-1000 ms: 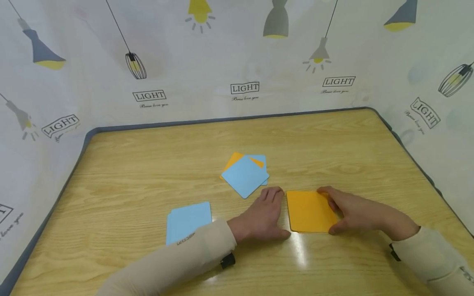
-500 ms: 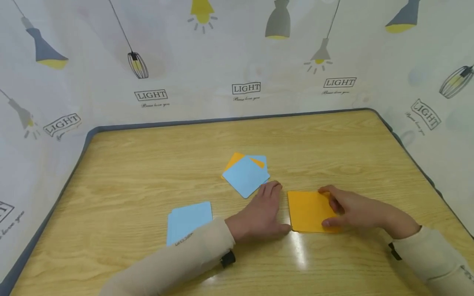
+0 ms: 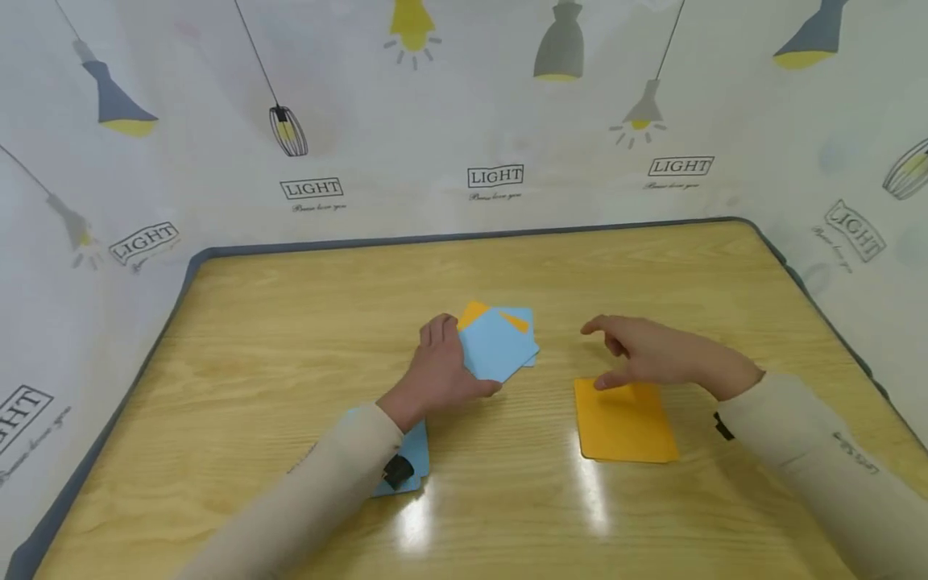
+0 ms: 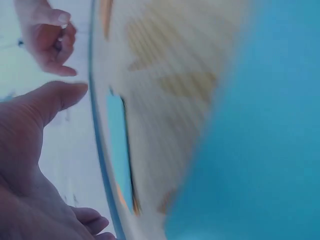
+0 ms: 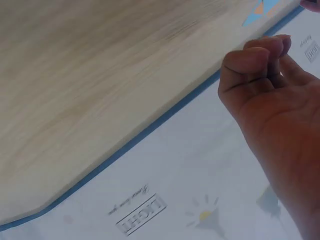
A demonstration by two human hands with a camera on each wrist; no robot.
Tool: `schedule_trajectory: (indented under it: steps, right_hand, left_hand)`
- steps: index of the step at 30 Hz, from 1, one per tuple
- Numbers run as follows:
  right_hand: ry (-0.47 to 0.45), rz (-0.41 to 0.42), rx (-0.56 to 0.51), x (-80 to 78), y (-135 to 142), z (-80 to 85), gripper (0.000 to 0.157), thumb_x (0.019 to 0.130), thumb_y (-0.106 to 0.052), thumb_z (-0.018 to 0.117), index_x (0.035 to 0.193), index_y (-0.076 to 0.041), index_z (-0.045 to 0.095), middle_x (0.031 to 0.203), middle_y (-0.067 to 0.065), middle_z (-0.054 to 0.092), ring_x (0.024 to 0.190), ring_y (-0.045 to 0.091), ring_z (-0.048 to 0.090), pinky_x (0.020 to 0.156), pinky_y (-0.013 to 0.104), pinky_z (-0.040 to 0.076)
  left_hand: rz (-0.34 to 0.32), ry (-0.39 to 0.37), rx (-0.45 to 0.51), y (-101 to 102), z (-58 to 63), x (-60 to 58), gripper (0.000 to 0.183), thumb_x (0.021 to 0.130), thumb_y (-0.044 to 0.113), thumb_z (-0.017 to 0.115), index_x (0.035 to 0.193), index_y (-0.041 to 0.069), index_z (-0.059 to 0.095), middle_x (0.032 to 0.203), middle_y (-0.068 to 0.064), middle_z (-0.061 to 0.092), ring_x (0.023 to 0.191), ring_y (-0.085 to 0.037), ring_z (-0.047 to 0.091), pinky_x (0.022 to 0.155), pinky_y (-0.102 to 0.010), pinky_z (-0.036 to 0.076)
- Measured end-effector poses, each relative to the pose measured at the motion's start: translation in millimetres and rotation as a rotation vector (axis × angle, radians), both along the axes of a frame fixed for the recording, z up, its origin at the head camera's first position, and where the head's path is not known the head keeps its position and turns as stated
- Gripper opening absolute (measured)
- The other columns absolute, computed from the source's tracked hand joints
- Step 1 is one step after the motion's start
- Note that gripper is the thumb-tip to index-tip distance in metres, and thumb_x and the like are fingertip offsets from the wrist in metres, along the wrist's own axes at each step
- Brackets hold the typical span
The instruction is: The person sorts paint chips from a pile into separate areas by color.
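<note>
A loose pile of blue and orange square cards point(image 3: 496, 346) lies in the middle of the table, a blue one on top. My left hand point(image 3: 438, 374) is at its left side, thumb and fingers spread, holding nothing; the left wrist view shows the hand apart from the pile point(image 4: 119, 145). My right hand point(image 3: 645, 350) hovers over the far edge of a neat orange card stack point(image 3: 627, 427), index finger extended, the others loosely bent around nothing. A blue card stack point(image 3: 415, 451), partly hidden by my left sleeve, lies nearer on the left.
The wood-grain table point(image 3: 304, 298) has a dark edge strip point(image 3: 377, 240) along its back and sides. A white wall covering point(image 3: 406, 121) printed with lamps stands behind it and at both sides.
My left hand has left the orange stack's side and moved left and away to the mixed pile. My right hand has let go of the orange stack and moved up and forward.
</note>
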State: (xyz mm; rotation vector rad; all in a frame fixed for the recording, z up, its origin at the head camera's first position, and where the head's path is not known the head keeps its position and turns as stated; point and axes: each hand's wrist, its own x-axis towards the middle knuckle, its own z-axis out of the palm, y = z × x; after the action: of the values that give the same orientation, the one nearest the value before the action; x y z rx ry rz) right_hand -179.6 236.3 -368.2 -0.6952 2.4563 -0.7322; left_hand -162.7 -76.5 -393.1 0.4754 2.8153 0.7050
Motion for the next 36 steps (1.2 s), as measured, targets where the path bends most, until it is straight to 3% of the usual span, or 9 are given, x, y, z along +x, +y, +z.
schedule_trajectory:
  steps: [6,13,22,26,36]
  right_hand:
    - [0.065,0.096,0.093,-36.7,-40.8,-7.3,0.075,0.084,-0.027,0.080,0.142,-0.001,0.041,0.095,0.010,0.050,0.080,0.021,0.047,0.074,0.039,0.041]
    - [0.108,0.136,0.130,-60.1,-75.7,-17.5,0.097,0.075,-0.036,0.087,0.151,-0.010,0.032,0.115,0.011,0.050,0.100,0.025,0.051,0.092,0.042,0.044]
    - [0.014,0.146,0.187,-67.1,-95.3,-23.3,0.105,0.076,-0.033,0.086,0.157,-0.025,0.020,0.126,0.014,0.042,0.106,0.027,0.050,0.094,0.043,0.043]
    - [0.017,0.160,0.230,-68.7,-98.7,-19.1,0.106,0.076,-0.034,0.085,0.157,-0.025,0.017,0.128,0.016,0.041,0.105,0.029,0.051,0.093,0.046,0.044]
    - [0.007,0.149,0.196,-68.3,-97.0,-22.3,0.093,0.075,-0.037,0.086,0.148,-0.021,0.030,0.125,0.014,0.044,0.106,0.029,0.050,0.094,0.044,0.043]
  left_hand:
    - [0.044,-0.045,-0.089,-12.5,-2.1,-9.1,0.113,0.071,0.051,0.084,0.142,-0.013,0.024,0.144,-0.026,0.027,0.133,-0.039,0.021,0.106,-0.044,0.033]
    - [0.021,-0.046,-0.121,-5.0,-8.8,-7.4,0.117,0.071,0.057,0.080,0.142,-0.014,0.021,0.145,-0.027,0.026,0.134,-0.040,0.021,0.108,-0.043,0.031]
    - [0.006,-0.059,-0.152,-3.9,-11.0,-10.5,0.111,0.075,0.053,0.078,0.143,-0.014,0.021,0.146,-0.027,0.025,0.134,-0.039,0.021,0.109,-0.044,0.031]
    - [-0.005,-0.076,-0.143,-6.2,-8.9,-12.9,0.107,0.076,0.047,0.079,0.143,-0.013,0.022,0.146,-0.026,0.024,0.134,-0.039,0.021,0.110,-0.046,0.029]
    - [-0.027,-0.108,-0.097,-13.8,-12.0,-13.2,0.109,0.074,0.047,0.081,0.145,-0.010,0.022,0.150,-0.025,0.022,0.138,-0.039,0.018,0.111,-0.046,0.027]
